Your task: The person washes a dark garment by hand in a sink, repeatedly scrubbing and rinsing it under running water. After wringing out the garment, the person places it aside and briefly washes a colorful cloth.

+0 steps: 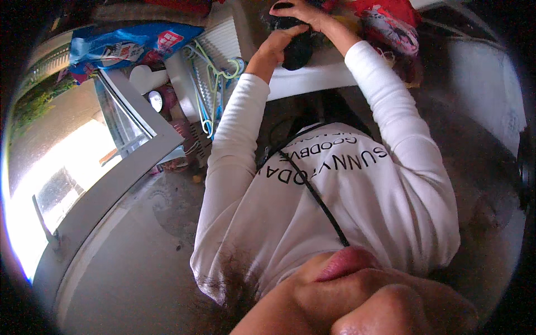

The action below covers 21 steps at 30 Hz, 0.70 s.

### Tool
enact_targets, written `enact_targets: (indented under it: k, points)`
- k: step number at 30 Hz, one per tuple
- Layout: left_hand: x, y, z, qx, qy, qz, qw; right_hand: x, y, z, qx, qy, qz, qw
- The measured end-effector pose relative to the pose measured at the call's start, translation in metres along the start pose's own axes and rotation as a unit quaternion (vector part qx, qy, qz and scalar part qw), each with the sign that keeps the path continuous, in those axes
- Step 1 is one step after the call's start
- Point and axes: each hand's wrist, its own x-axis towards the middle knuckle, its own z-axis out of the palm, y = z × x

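Both of my hands are at the top of the view, beyond the front of a white ledge (pixel 310 79). My left hand (pixel 274 46) has its fingers around a black, soft-looking item (pixel 298 54), part of which hangs below the hand. Close beside it, my right hand (pixel 303 12) reaches in from the right with curled fingers, and black material shows between them. The two hands nearly meet. Dimness and blur hide what exactly the black item is and whether both hands grip the same piece.
Light green and blue clothes hangers (pixel 215 75) lie left of my left arm, near a white ribbed panel (pixel 228 37). Behind them is a blue printed plastic bag (pixel 134 46). An open window frame (pixel 167 142) juts in at left. Red packaging (pixel 391 21) sits right of my hands.
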Motion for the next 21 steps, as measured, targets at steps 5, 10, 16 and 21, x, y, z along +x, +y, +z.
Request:
enact_targets:
  k: [5,10,16,21]
  points:
    - [0.01,0.006,-0.014,0.338,0.104,0.133,0.926,0.001,-0.008,0.033,-0.14,0.172,0.014,0.975]
    - [-0.024,0.026,0.014,0.683,0.162,0.224,0.676,0.015,0.004,0.023,-0.213,0.165,-0.101,0.958]
    - [-0.059,0.061,0.029,0.737,0.106,0.204,0.635,0.01,-0.032,0.027,-0.155,0.165,0.02,0.974]
    - [-0.06,0.099,-0.015,0.35,0.205,0.194,0.893,-0.058,-0.072,0.01,0.164,0.096,0.097,0.977]
